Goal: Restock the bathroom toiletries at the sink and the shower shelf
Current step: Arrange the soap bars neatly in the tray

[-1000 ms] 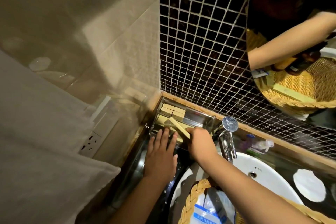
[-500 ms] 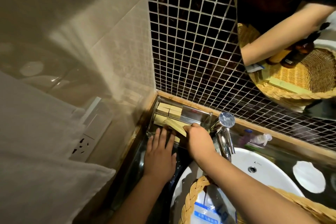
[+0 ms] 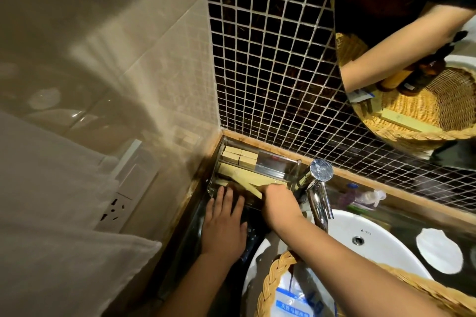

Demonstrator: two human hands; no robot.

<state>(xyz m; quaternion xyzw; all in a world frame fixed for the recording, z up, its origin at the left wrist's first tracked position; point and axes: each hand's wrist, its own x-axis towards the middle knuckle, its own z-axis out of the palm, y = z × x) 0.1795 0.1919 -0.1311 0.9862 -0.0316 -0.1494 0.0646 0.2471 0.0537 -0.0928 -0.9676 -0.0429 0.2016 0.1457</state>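
Observation:
A clear acrylic tray (image 3: 279,162) stands in the counter's back left corner, holding several small beige boxes (image 3: 239,156) at its rear. My right hand (image 3: 279,203) grips a long beige box (image 3: 253,184) lying flat in the tray's front section. My left hand (image 3: 225,221) rests flat with straight fingers on the dark counter, fingertips touching the tray's front edge. A wicker basket (image 3: 268,288) with wrapped packets sits over the white sink (image 3: 373,247) under my right forearm.
A chrome tap (image 3: 319,188) rises just right of the tray. Small bottles (image 3: 360,195) stand behind the sink. A wall socket (image 3: 116,210) and a white towel (image 3: 51,213) are at the left. The mirror (image 3: 412,59) reflects the basket.
The long beige box has gone from tilted to lying flat in the tray under my right hand. My left hand stays at the tray's front edge.

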